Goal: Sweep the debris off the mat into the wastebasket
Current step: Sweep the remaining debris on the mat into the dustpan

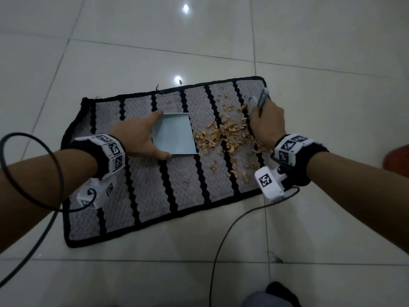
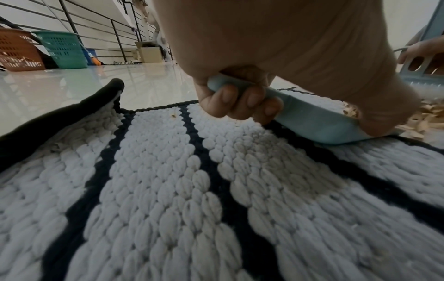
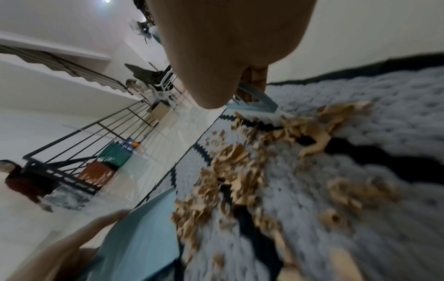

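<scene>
A pale blue dustpan (image 1: pixel 174 134) is laid flat on the striped mat (image 1: pixel 155 185) and steadied by the left hand (image 1: pixel 141 138), whose fingers (image 2: pixel 240 102) are curled round its handle; its open lip is turned toward the wood shavings (image 1: pixel 230 134) so that they can be driven straight in. The right hand (image 1: pixel 267 122) is wrapped about the handle of a small hand brush (image 1: pixel 259 100), which is set at the far side of the heap (the bristles themselves are mostly hidden). The shavings lie between brush and pan, just beside the lip. Two baskets, one teal (image 2: pixel 62 49) and one brown (image 2: pixel 19 51), stand well apart by a railing (image 2: pixel 96 22); which serves as wastebasket cannot be told.
</scene>
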`<state>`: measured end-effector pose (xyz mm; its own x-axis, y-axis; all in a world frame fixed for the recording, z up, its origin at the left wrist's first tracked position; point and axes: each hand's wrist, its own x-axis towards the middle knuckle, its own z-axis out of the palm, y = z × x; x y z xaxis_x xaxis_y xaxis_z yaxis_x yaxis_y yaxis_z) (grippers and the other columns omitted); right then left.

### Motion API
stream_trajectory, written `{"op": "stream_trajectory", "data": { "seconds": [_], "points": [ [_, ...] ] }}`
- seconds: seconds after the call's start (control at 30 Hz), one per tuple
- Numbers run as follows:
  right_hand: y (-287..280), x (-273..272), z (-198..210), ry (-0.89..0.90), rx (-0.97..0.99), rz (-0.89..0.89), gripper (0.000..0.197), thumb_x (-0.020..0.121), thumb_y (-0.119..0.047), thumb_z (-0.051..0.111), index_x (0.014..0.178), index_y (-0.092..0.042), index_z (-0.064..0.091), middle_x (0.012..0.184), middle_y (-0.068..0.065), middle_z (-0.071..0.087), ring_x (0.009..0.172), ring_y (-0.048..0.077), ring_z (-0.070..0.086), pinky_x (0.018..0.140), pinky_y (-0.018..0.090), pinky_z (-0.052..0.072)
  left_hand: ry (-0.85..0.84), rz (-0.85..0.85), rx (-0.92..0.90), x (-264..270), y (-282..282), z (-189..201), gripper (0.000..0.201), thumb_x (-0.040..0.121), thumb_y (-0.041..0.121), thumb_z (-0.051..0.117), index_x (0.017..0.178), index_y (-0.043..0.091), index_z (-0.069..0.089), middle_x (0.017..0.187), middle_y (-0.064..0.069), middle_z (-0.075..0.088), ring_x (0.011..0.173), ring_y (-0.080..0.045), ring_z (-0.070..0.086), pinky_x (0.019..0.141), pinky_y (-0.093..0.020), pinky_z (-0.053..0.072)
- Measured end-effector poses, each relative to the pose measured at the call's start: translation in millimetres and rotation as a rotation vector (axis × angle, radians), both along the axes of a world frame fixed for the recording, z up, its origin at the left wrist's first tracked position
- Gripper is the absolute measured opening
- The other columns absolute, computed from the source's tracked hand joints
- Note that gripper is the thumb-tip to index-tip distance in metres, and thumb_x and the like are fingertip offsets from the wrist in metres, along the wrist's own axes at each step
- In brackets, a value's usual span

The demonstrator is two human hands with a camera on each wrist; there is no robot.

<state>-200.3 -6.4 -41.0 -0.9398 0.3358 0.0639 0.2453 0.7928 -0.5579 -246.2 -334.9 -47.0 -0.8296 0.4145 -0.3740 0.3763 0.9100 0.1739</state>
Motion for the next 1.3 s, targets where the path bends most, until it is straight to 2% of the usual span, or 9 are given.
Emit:
{"op": "stream_trajectory", "data": {
  "seconds": [0.33, 0.5, 0.73, 0.8, 0.9, 0.97, 1.07, 1.2, 1.3],
  "points": [
    [-62.5, 8.5, -15.1, -0.003, -0.021, 0.064, 0.023, 0.102, -0.019, 0.042, 0.085, -0.008, 0.051, 0.075, 0.009, 0.054, 0.06, 0.02, 0.045, 0.047, 0.025, 0.022, 0.005, -0.008, 0.0, 1.0, 0.1, -1.5, 0.125, 0.059, 0.077, 0.073, 0.155, 0.026, 0.011, 0.124, -0.012, 0.063, 0.093, -0.029, 0.063, 0.074, -0.033, 0.05],
    [-114.5, 6.7, -16.0, -0.046, -0.109, 0.1, 0.027, 0.102, -0.022, 0.04, 0.093, -0.004, 0.057, 0.085, 0.014, 0.063, 0.066, 0.022, 0.052, 0.055, 0.028, 0.034, 0.003, -0.014, 0.02, 1.2, -0.6, -2.1, 0.125, 0.059, 0.076, 0.073, 0.155, 0.024, 0.012, 0.121, -0.013, 0.063, 0.08, -0.024, 0.054, 0.069, -0.031, 0.047],
    [-171.3, 11.1, -6.2, -0.033, -0.093, 0.238, 0.023, 0.102, -0.018, 0.042, 0.107, -0.004, 0.059, 0.099, 0.013, 0.064, 0.083, 0.028, 0.061, 0.067, 0.038, 0.052, 0.004, -0.027, 0.047, 3.9, -1.6, -4.1, 0.126, 0.059, 0.076, 0.074, 0.154, 0.022, 0.011, 0.114, -0.012, 0.067, 0.088, -0.029, 0.066, 0.073, -0.036, 0.055],
    [-170.8, 12.8, 1.5, -0.005, -0.098, 0.286, 0.02, 0.101, -0.017, 0.044, 0.104, -0.005, 0.06, 0.095, 0.012, 0.066, 0.079, 0.026, 0.061, 0.065, 0.035, 0.051, 0.006, -0.017, 0.056, 6.2, -1.5, -2.6, 0.123, 0.06, 0.075, 0.073, 0.153, 0.021, 0.013, 0.111, -0.011, 0.068, 0.085, -0.029, 0.065, 0.072, -0.036, 0.056],
    [-155.6, 15.0, 11.2, 0.046, -0.174, 0.326, 0.025, 0.101, -0.018, 0.046, 0.078, -0.019, 0.054, 0.066, -0.008, 0.055, 0.054, 0.006, 0.048, 0.048, 0.011, 0.037, 0.004, 0.004, 0.082, 9.8, -4.3, -4.0, 0.13, 0.047, 0.089, 0.056, 0.15, 0.023, 0.013, 0.095, -0.005, 0.065, 0.073, -0.025, 0.06, 0.066, -0.037, 0.057],
    [-141.3, 15.4, 14.8, -0.005, -0.2, 0.337, 0.024, 0.1, -0.017, 0.05, 0.076, -0.016, 0.056, 0.06, -0.009, 0.049, 0.05, 0.004, 0.043, 0.043, 0.014, 0.03, 0.0, 0.021, 0.099, 10.6, -7.2, -7.0, 0.13, 0.051, 0.086, 0.063, 0.152, 0.022, 0.012, 0.089, 0.0, 0.059, 0.071, -0.023, 0.056, 0.062, -0.032, 0.053],
    [-119.7, 15.8, 18.3, -0.05, -0.189, 0.368, 0.024, 0.099, -0.021, 0.052, 0.095, -0.003, 0.066, 0.073, 0.011, 0.064, 0.061, 0.02, 0.054, 0.052, 0.029, 0.039, 0.001, 0.038, 0.147, 12.3, -12.1, -9.8, 0.121, 0.063, 0.072, 0.075, 0.154, 0.021, 0.013, 0.088, 0.002, 0.055, 0.069, -0.02, 0.052, 0.059, -0.027, 0.043],
    [-96.6, 22.0, 33.6, -0.038, -0.272, 0.433, 0.018, 0.099, -0.023, 0.054, 0.106, -0.012, 0.068, 0.086, -0.008, 0.063, 0.077, -0.002, 0.056, 0.067, 0.019, 0.046, -0.019, 0.039, 0.224, 14.8, -24.9, -9.0, 0.119, 0.065, 0.066, 0.078, 0.154, 0.021, 0.014, 0.098, -0.005, 0.065, 0.07, -0.021, 0.055, 0.06, -0.027, 0.044],
    [-81.9, 30.8, 43.5, -0.113, -0.285, 0.493, 0.018, 0.099, -0.021, 0.055, 0.106, -0.011, 0.068, 0.098, 0.0, 0.067, 0.089, 0.009, 0.061, 0.08, 0.029, 0.052, -0.033, 0.044, 0.22, 18.6, -36.6, -5.8, 0.121, 0.063, 0.068, 0.079, 0.154, 0.022, 0.013, 0.11, -0.009, 0.066, 0.074, -0.023, 0.057, 0.063, -0.028, 0.046]
  ]
}}
